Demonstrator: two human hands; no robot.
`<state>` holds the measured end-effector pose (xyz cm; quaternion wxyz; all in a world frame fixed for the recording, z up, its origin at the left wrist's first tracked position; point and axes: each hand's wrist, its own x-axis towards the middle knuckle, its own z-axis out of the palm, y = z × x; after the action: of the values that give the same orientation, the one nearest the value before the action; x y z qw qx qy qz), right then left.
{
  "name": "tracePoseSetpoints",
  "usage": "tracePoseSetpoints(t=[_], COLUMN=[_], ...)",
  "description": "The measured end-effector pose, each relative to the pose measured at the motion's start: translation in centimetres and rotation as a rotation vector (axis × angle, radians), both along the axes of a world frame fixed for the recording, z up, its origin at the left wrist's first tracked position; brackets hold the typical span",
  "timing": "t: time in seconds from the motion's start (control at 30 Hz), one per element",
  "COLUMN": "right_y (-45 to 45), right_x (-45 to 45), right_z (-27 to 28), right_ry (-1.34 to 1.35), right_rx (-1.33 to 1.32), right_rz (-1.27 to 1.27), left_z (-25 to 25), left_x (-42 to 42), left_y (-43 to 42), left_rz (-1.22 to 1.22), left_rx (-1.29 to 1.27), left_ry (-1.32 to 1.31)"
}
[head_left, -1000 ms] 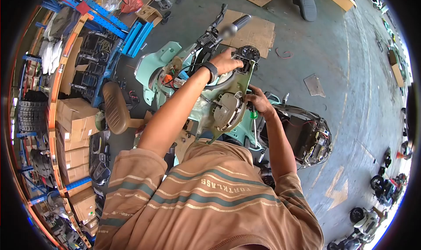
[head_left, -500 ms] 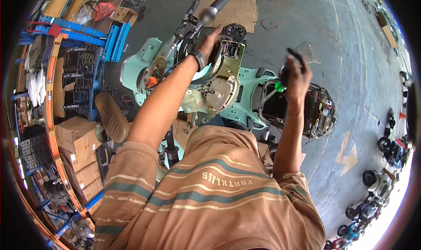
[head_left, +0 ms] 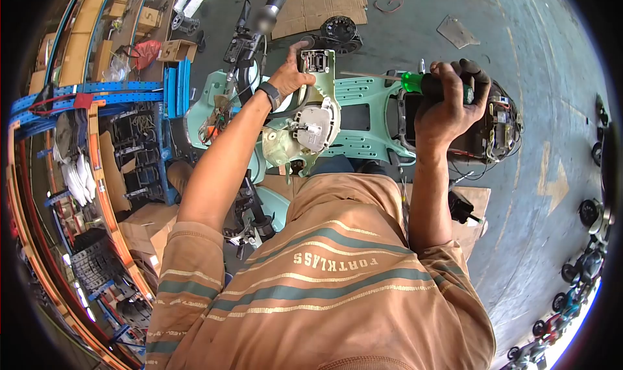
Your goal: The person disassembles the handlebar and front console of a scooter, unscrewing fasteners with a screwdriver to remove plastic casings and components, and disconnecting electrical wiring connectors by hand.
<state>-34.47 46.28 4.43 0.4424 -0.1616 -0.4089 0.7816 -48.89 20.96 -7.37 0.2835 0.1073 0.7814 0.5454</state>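
My left hand point(head_left: 292, 75), with a dark watch on its wrist, is closed around the upper end of a pale green plastic panel point(head_left: 329, 88). A black socket-like part point(head_left: 316, 61) sits in that end, and a round grey cover point(head_left: 315, 129) is lower on the panel. My right hand point(head_left: 449, 107) is closed on a screwdriver point(head_left: 415, 83) with a green and black handle. Its thin shaft lies nearly level and points left at the panel; whether the tip touches cannot be made out. Below lies a mint green scooter body point(head_left: 363, 84), partly stripped.
Handlebars point(head_left: 250, 39) rise at the upper left of the scooter. A round black part point(head_left: 341, 33) lies by flat cardboard point(head_left: 318, 7). Blue and orange shelving point(head_left: 97, 97) with boxes lines the left. Several motorcycles point(head_left: 587, 266) stand far right. A flat plate point(head_left: 458, 31) is on the floor.
The screwdriver has swung from pointing down-left to nearly level, its shaft now toward the panel. My left hand has shifted on the panel's end, and the whole view has turned slightly.
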Motion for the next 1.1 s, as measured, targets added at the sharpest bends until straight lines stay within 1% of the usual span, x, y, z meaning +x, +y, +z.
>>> tracePoseSetpoints(t=[0.03,0.1,0.13,0.23,0.33,0.37,0.43,0.47,0.5,0.57,0.63,0.7,0.73,0.83,0.9,0.97,1.0,1.03,1.1], right_y=[-0.1,-0.1,-0.3,-1.2,-1.0,-0.7,-0.4,0.2,0.5,1.1,1.3,1.1,0.9,1.0,0.9,0.5,0.2,0.1,-0.2], right_x=[0.2,0.5,0.7,1.4,1.7,1.7,1.8,2.2,2.6,3.4,4.0,4.6,4.8,5.0,5.2,5.2,5.2,5.2,5.2], right_z=[-0.4,-1.0,-1.2,-0.2,0.2,0.4,1.7,2.1,3.1,4.3,5.5,7.0,7.4,8.2,8.7,9.3,9.7,10.0,10.5], right_ry=[-0.025,-0.026,-0.012,0.0,0.101,0.143,0.307,0.335,0.347,0.407,0.4,0.374,0.386,0.392,0.398,0.41,0.406,0.406,0.399], right_rx=[0.037,0.037,0.032,-0.011,0.051,0.082,0.033,0.085,0.057,0.035,0.134,0.212,0.225,0.266,0.241,0.223,0.206,0.2,0.203], right_rz=[-0.018,-0.031,-0.034,-0.026,-0.031,-0.035,-0.009,0.026,0.07,0.147,0.197,0.233,0.232,0.243,0.267,0.276,0.275,0.277,0.273], left_z=[-0.5,-1.2,-1.5,0.6,2.5,3.4,5.0,5.8,6.8,8.4,8.7,9.5,9.5,10.0,10.0,10.2,11.6,12.2,12.7], left_x=[0.1,0.0,0.0,0.6,0.8,1.1,1.2,1.3,1.7,2.5,2.8,3.1,3.2,3.6,3.5,3.5,3.8,3.9,4.1], left_y=[0.0,-0.2,-0.5,0.1,0.2,0.4,0.3,0.2,0.3,0.7,0.1,0.0,0.1,-0.3,-0.9,-0.8,-0.3,-0.1,0.1], left_rz=[-0.011,0.107,0.102,0.141,0.227,0.278,0.284,0.289,0.292,0.387,0.421,0.442,0.477,0.527,0.539,0.529,0.458,0.463,0.428], left_rx=[-0.011,-0.145,-0.14,0.014,0.084,0.124,0.157,0.197,0.191,0.226,0.231,0.351,0.35,0.344,0.36,0.55,0.628,0.634,0.728], left_ry=[-0.005,0.012,-0.014,-0.072,-0.107,-0.118,-0.109,-0.103,-0.098,-0.036,0.012,-0.035,0.012,0.031,0.017,-0.102,-0.159,-0.154,-0.222])
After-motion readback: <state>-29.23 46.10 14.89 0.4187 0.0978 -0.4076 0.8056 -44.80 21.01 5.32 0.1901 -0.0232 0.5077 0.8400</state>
